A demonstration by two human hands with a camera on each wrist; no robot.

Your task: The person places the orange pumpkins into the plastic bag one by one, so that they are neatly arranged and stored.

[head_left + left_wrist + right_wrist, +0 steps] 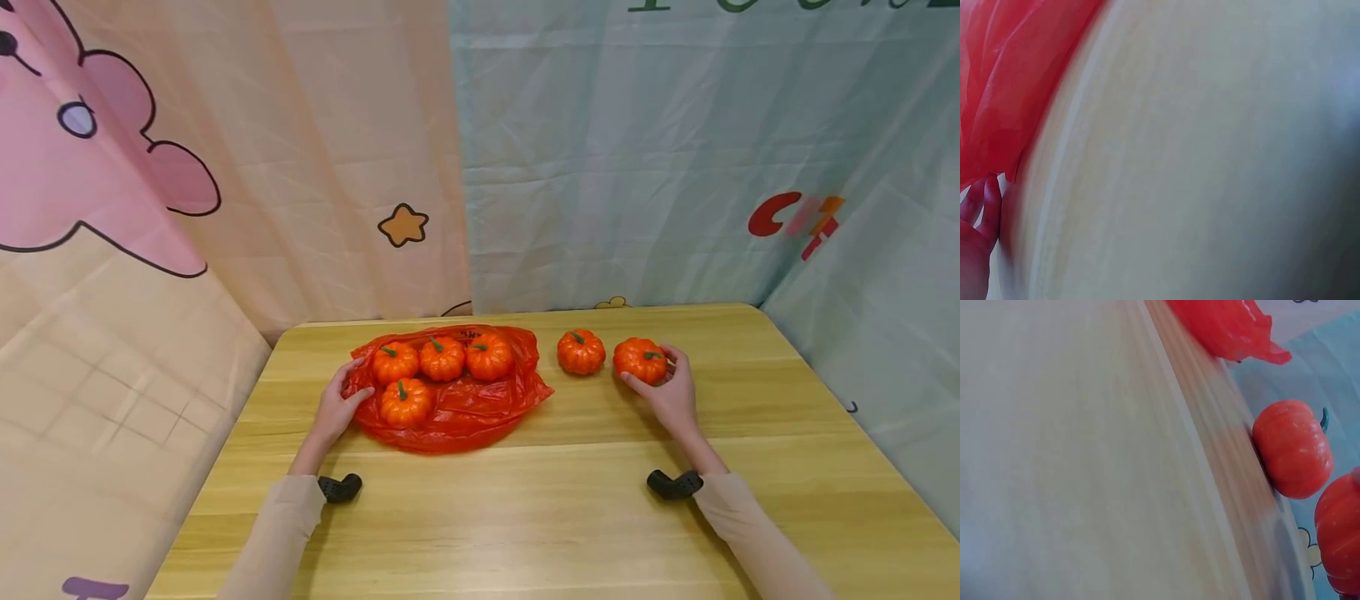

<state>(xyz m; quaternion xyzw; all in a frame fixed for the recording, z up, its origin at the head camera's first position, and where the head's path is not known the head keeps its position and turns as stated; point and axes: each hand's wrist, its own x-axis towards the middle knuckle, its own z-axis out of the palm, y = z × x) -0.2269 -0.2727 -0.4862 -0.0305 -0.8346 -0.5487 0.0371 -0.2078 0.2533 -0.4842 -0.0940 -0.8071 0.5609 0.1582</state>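
Note:
A crinkled red plastic bag (480, 412) lies spread on the table, with several small orange toy pumpkins (405, 403) with green stems on it. At the bag's left edge, my left hand (337, 410) grips the plastic between thumb and fingers; the left wrist view shows fingertips at the edge of the bag (1016, 75). My right hand (672, 398) holds a toy pumpkin (637, 360) from its right side, thumb in front and fingers behind. Just left of that one stands another pumpkin (581, 352), untouched, also seen in the right wrist view.
The wooden table (480, 508) reaches back to a printed curtain (360, 150). More curtain hangs on the left and right sides. Each wrist wears a black device, one on the left (341, 488) and one on the right (673, 485).

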